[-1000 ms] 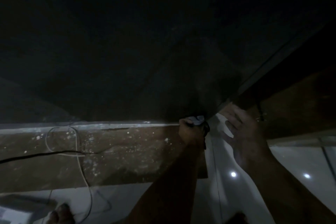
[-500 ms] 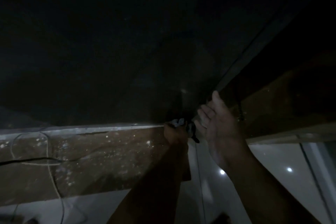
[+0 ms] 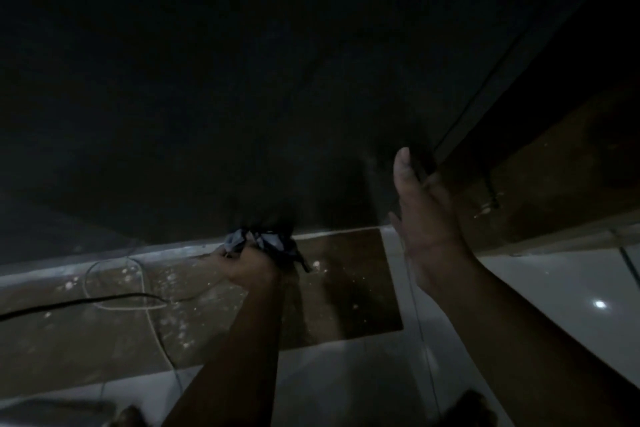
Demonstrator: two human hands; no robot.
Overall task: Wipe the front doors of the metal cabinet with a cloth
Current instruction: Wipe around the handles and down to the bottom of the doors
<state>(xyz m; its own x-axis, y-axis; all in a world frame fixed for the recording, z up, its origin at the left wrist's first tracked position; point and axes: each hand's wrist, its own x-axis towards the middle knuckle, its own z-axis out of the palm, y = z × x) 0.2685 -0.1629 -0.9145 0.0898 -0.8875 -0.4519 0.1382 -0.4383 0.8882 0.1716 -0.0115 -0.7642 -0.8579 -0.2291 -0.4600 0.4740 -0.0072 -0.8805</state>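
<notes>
The dark metal cabinet door fills the upper part of the head view and is dimly lit. My left hand is closed around a crumpled grey-blue cloth and presses it against the door's bottom edge, left of the lower right corner. My right hand is at the door's right edge, thumb up on the front face and fingers curled behind the edge. To the right of that edge the cabinet is open and dark inside.
A brown, paint-speckled floor strip runs under the cabinet. A black cable and a thin white wire lie across it at the left. Glossy white tiles are nearer me, with my toes at the bottom.
My left hand has slid the cloth leftward along the door's bottom edge, away from the corner. My right hand has risen and closed on the door's right edge.
</notes>
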